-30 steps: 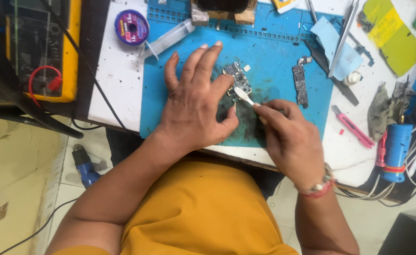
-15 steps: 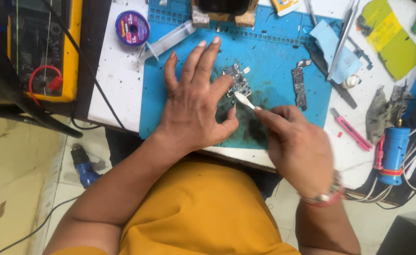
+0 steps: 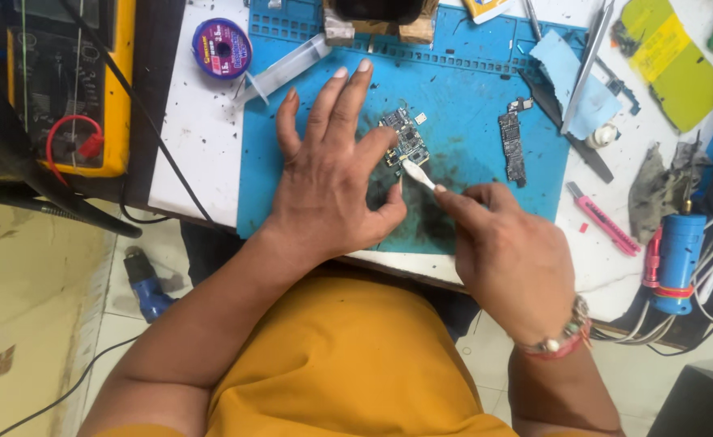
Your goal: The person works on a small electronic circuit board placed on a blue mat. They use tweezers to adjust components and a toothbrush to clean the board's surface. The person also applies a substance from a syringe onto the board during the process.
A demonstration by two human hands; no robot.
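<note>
A yellow multimeter (image 3: 65, 89) sits at the far left, then a purple solder-wick spool (image 3: 221, 47) and a clear syringe (image 3: 285, 70) at the edge of the blue work mat (image 3: 470, 89). The left hand (image 3: 332, 186) lies open, fingers spread, its fingertips steadying a small circuit board (image 3: 403, 139) mid-mat. The right hand (image 3: 506, 251) pinches a white brush (image 3: 418, 173), whose tip touches the board's lower edge. Farther right lie a narrow dark board (image 3: 512, 146), tweezers (image 3: 587, 65) and a pink utility knife (image 3: 603, 218).
</note>
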